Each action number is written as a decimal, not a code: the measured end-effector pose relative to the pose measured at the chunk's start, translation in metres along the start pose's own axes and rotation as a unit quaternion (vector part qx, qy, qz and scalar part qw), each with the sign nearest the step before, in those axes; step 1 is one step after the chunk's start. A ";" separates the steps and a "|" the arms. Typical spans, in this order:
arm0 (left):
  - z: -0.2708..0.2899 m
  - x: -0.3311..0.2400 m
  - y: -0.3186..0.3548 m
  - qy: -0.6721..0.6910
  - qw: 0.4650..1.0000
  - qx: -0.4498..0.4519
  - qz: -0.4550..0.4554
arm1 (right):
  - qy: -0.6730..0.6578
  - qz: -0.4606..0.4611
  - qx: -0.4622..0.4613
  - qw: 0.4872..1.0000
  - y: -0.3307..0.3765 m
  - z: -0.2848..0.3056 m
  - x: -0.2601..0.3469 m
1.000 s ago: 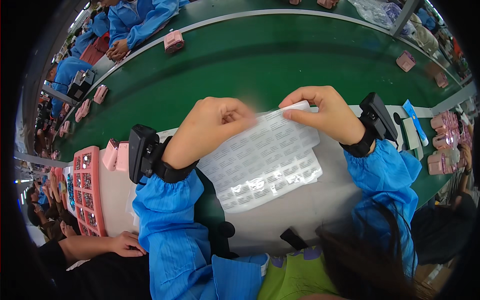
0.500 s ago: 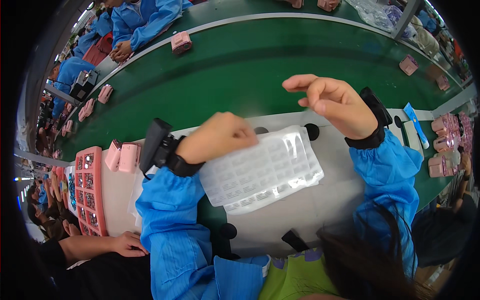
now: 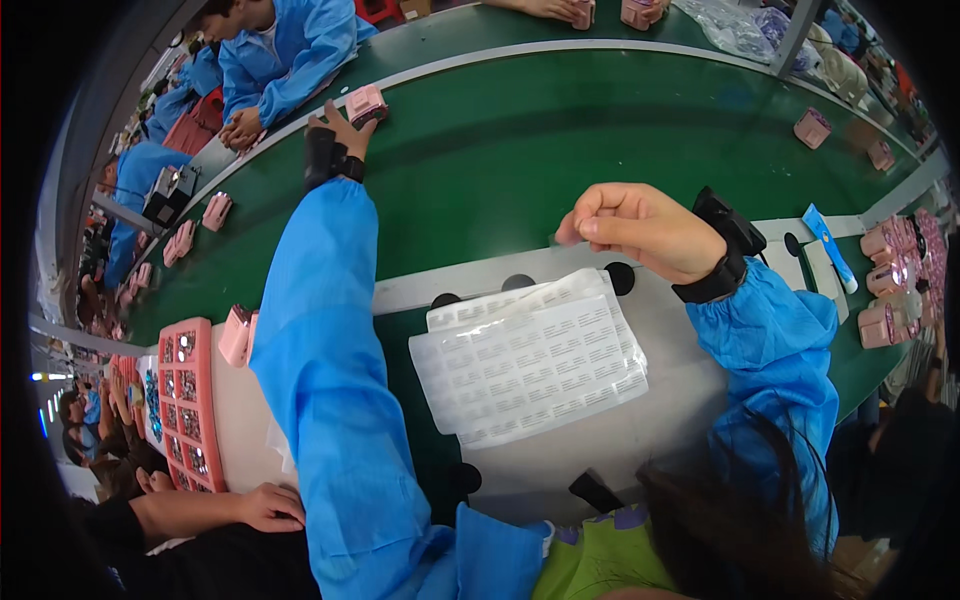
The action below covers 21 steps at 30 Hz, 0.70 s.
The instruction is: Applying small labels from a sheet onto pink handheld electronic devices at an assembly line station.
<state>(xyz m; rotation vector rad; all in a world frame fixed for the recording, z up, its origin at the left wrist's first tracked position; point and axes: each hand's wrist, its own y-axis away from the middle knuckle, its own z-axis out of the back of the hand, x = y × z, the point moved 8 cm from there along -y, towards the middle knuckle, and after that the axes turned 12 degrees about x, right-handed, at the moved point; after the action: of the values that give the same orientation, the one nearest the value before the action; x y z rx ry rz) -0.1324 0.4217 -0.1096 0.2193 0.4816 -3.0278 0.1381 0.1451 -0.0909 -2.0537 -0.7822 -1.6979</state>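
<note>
My left arm stretches far across the green surface. At its end my left hand (image 3: 347, 136) has its fingers spread around the near side of a small pink boxy item (image 3: 367, 104); whether they touch it is hard to tell. My right hand (image 3: 650, 232) hovers beyond the label sheets at the right, thumb and fingers pinched together. Anything between those fingertips is too small to make out. Below and between my arms, overlapping white sheets of printed labels (image 3: 535, 365) lie on a grey board (image 3: 690, 385). Each of my wrists bears a black strapped device.
At the left stand a pink compartment tray (image 3: 207, 400) of small shiny parts and another pink item (image 3: 236, 336). Further pink items (image 3: 886, 285) and a blue tube (image 3: 829, 245) are at the right. A co-worker's hand (image 3: 272, 507) rests near my left sleeve; others sit across the green belt (image 3: 500, 130).
My left hand has left the label sheets and reached forward and left to the far pink item. My right hand has lowered slightly, its fingers closing into a pinch.
</note>
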 end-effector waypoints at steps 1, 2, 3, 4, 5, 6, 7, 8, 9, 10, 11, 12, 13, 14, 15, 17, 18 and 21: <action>-0.006 -0.007 -0.008 -0.027 0.999 -0.038 -0.018 | -0.002 0.001 0.007 1.000 0.000 0.000 -0.001; -0.013 -0.014 -0.014 -0.054 0.995 -0.076 -0.035 | -0.001 0.005 0.001 1.000 0.001 0.001 0.000; -0.021 -0.026 -0.018 -0.049 0.995 -0.079 -0.045 | -0.007 0.008 -0.006 1.000 0.003 0.004 0.001; -0.033 -0.037 -0.022 -0.048 0.995 -0.058 -0.062 | -0.014 0.011 -0.012 1.000 0.005 0.006 0.001; -0.045 -0.047 -0.025 -0.048 0.995 -0.038 -0.078 | -0.021 0.014 -0.017 1.000 0.006 0.009 0.001; -0.057 -0.051 -0.031 -0.049 0.995 -0.019 -0.089 | -0.017 0.018 -0.021 0.999 0.006 0.009 0.003; -0.063 -0.053 -0.040 -0.046 0.994 -0.023 -0.092 | -0.020 0.019 -0.024 0.999 0.006 0.009 0.005; -0.072 -0.039 -0.053 -0.048 0.993 -0.029 -0.102 | -0.026 0.018 -0.017 0.999 0.003 0.004 0.005; -0.075 -0.031 -0.063 -0.049 0.992 -0.034 -0.113 | -0.033 0.016 -0.013 0.999 0.002 0.001 0.005; -0.079 -0.021 -0.070 -0.051 0.990 -0.039 -0.123 | -0.031 0.016 -0.007 0.999 0.000 -0.002 0.007; -0.080 -0.036 -0.068 -0.046 0.990 -0.037 -0.131 | -0.032 0.020 -0.015 0.999 0.003 0.002 0.007; -0.082 -0.041 -0.067 0.044 0.992 -0.015 -0.115 | -0.032 0.024 -0.020 0.999 0.006 0.005 0.007; -0.079 -0.039 -0.066 0.130 0.987 0.006 -0.095 | -0.032 0.029 -0.020 0.999 0.007 0.005 0.008; -0.076 -0.036 -0.064 0.214 0.974 0.026 -0.072 | -0.033 0.029 -0.021 0.999 0.007 0.005 0.008; -0.069 -0.036 -0.061 0.214 0.974 0.026 -0.071 | -0.018 0.039 -0.030 0.999 0.008 0.006 0.010; -0.086 -0.008 -0.057 0.647 0.738 0.191 0.017 | 0.015 0.060 -0.024 0.998 0.005 0.000 0.018; -0.086 -0.025 -0.045 0.805 0.531 0.259 0.051 | 0.016 0.058 -0.023 0.998 0.006 0.003 0.020; -0.022 -0.087 0.046 0.777 0.502 0.379 -0.039 | 0.071 0.119 -0.164 0.977 0.026 0.033 0.038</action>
<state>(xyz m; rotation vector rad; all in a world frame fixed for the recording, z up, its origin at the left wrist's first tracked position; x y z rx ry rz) -0.0396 0.3888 -0.1310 2.8535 -0.9372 -1.7644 0.1846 0.1521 -0.0592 -2.0995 -0.2084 -1.9064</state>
